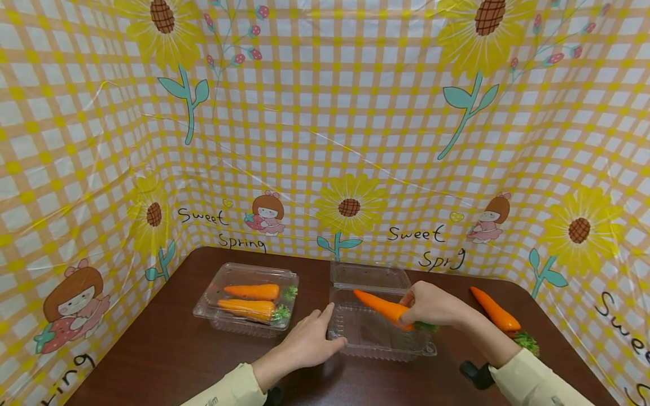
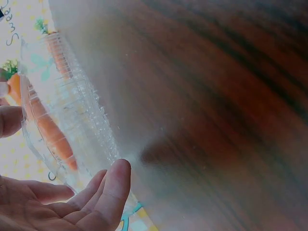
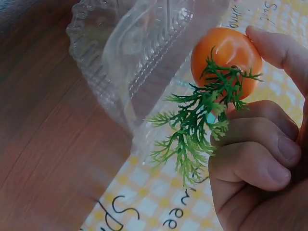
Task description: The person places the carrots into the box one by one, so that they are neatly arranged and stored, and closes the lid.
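Note:
My right hand [image 1: 434,304] pinches an orange carrot [image 1: 377,305] by its thick end, thumb on one side and curled fingers on the other. Green leaves [image 3: 192,120] stick out past the fingers in the right wrist view. The carrot hangs slanted over an open clear plastic clamshell box [image 1: 373,332], its tip pointing to the far left. The box's lid [image 1: 370,276] is folded back behind it. At the box's left side rests my left hand [image 1: 307,341], fingers stretched along the wall and thumb near the front corner.
Left of the open box stands a closed clear clamshell box [image 1: 208,310] with two carrots [image 1: 254,291] inside. Another carrot [image 1: 492,310] lies on the brown table [image 1: 167,349] at the right. A checked, sunflower-printed cloth [image 1: 304,141] surrounds the table's back and sides.

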A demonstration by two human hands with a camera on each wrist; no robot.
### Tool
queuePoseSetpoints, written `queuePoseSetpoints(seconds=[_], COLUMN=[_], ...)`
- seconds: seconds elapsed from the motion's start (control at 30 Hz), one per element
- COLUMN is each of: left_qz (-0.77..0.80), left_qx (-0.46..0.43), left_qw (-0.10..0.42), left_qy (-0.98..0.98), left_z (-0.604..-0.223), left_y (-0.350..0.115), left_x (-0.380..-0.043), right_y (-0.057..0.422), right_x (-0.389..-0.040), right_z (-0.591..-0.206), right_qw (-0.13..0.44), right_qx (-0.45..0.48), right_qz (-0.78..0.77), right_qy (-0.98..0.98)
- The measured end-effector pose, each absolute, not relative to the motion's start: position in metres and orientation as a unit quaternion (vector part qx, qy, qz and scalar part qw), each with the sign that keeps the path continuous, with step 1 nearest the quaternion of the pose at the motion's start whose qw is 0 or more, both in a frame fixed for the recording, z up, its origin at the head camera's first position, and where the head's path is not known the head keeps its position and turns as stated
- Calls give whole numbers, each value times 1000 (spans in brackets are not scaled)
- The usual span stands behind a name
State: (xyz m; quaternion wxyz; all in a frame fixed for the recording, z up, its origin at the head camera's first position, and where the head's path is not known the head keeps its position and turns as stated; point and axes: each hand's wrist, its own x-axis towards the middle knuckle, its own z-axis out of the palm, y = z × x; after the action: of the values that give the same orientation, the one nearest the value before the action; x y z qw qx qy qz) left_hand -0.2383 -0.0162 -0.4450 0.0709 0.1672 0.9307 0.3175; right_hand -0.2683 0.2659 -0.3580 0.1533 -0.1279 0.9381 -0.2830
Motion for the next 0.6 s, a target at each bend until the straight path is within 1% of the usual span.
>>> queuePoseSetpoints(seconds=[0.2, 0.43, 0.6], left_qz=[319, 308, 308], left_qx=[164, 162, 163], left_qw=[79, 70, 72], left_qy=[930, 935, 935], left_z=[-444, -445, -444], left_y=[-18, -17, -17], left_x=[-237, -237, -237], right_y=[251, 241, 237], right_x=[-279, -292, -292], right_z=[-367, -386, -391], right_qw=[160, 138, 156], right_qx=[-151, -164, -149], right_qz=[-264, -205, -193], right_qy=[939, 955, 957])
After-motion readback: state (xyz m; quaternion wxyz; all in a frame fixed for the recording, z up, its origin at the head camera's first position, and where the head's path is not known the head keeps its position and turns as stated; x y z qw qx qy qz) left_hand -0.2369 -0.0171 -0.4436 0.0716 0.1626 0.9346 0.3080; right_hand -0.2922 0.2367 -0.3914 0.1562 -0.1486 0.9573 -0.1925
